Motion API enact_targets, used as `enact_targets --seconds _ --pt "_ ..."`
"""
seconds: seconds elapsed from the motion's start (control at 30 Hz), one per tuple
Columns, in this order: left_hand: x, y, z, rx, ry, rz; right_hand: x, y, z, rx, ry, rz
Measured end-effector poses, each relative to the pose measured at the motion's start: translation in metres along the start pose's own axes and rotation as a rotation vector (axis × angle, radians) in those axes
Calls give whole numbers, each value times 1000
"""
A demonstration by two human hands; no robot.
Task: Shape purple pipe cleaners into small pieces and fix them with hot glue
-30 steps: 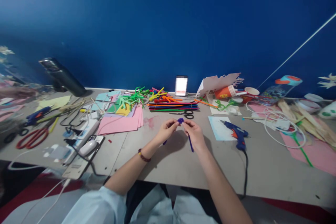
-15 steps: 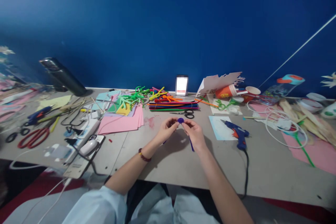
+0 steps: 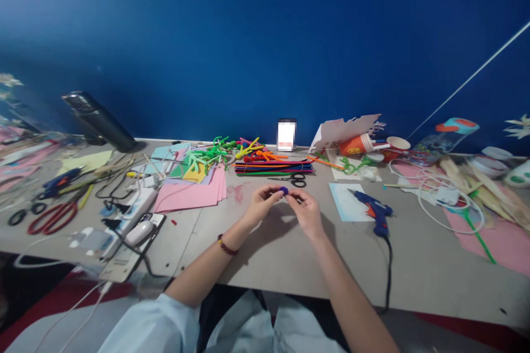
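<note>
We look down on a long grey laminate table (image 3: 248,265); at its back edge, an upright bright rectangular panel (image 3: 286,135) is blurred past reading. Our left hand (image 3: 261,205) and right hand (image 3: 305,212) are curled, fingertips nearly meeting, pinching a small fuzzy purple piece (image 3: 284,191) above the table's middle, perhaps a pipe-cleaner coil; the fingers hide most of it.

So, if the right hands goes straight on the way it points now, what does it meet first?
First is the small purple piece, probably pipe cleaner. The right hand seems to touch it already, though depth is unclear. Just past it is the left hand, pinching the other side.
</note>
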State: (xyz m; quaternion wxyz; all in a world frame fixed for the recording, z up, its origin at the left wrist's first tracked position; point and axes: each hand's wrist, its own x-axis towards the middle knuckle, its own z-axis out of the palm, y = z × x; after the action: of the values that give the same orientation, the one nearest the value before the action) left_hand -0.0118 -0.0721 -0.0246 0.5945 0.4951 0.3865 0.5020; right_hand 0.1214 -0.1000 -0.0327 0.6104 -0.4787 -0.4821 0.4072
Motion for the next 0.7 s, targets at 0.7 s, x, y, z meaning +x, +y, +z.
enact_targets --seconds 0.7 --pt "2 2 -2 15 -17 -48 -2 -2 0 59 -15 133"
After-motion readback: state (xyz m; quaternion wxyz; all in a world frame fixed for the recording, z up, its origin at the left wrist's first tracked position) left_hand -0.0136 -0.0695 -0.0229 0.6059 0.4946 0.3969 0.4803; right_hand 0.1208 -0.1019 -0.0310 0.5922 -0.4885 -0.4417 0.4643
